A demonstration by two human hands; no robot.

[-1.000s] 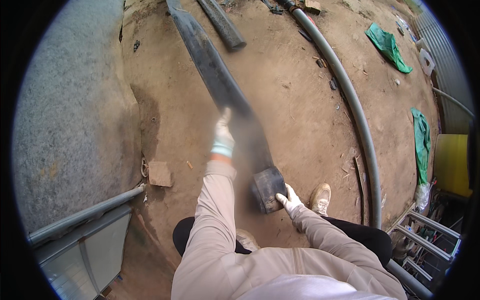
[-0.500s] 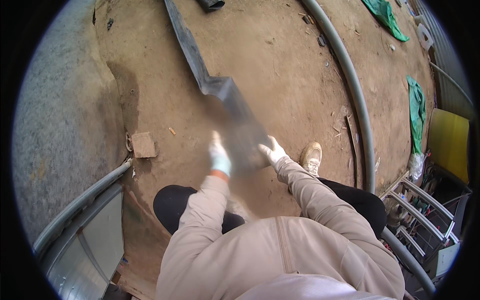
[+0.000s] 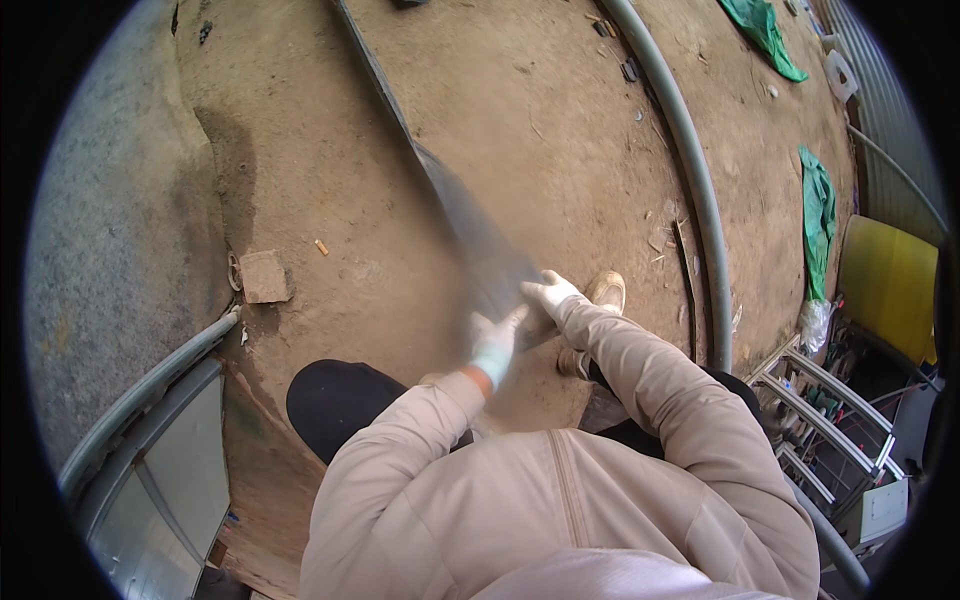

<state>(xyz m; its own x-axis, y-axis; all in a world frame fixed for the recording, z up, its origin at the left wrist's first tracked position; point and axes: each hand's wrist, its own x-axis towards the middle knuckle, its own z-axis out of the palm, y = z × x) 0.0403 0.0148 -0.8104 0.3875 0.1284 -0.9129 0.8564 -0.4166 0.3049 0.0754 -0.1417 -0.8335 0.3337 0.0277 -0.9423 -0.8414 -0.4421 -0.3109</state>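
A long flat strip of dark rubber-like material [image 3: 455,205] runs down the dirt ground from the top of the picture to me, its near end blurred by haze. My left hand [image 3: 492,338], in a pale glove with a mint cuff, grips that near end, thumb uppermost. Just right of it and a little higher, my right hand [image 3: 547,295], in a white glove, grips the strip's right edge. Whatever roll or fold lies under my hands is hidden.
A long grey pipe [image 3: 690,165] curves along the right. Green sheets [image 3: 815,210], a yellow container [image 3: 880,290] and an aluminium ladder [image 3: 820,410] lie farther right. At left are a rough grey slab [image 3: 130,250], a block [image 3: 264,277] and a railed metal panel [image 3: 170,490].
My left hand has moved right and now sits close to my right hand. The strip's near end has moved; the sharp bend of half a second ago has flattened.
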